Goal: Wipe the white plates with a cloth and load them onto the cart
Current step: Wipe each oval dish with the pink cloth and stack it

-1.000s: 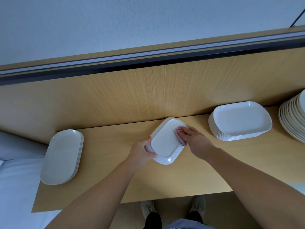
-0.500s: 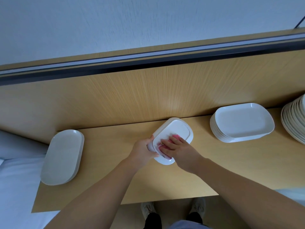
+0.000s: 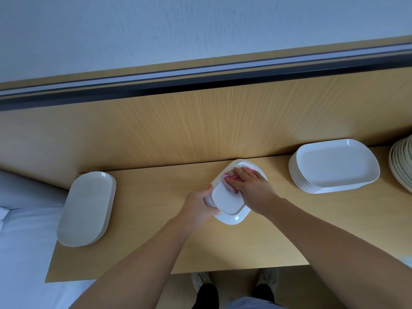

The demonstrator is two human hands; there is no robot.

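Pink cloth [image 3: 233, 180] beneath right hand [image 3: 252, 188], on plate [image 3: 225, 200].

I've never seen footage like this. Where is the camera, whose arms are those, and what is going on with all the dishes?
There is no machine here. The two bare arms belong to a person, and the single camera sits on that person's head, looking down. That is why you can see their shoes below the wooden table. The left hand grips a white plate by its edge, underside up. The right hand presses a pink cloth onto it to wipe it. Three stacks wait on the table: oval plates at the left, rectangular plates at the right, and round plates cut off by the right edge. No cart shows in this view.
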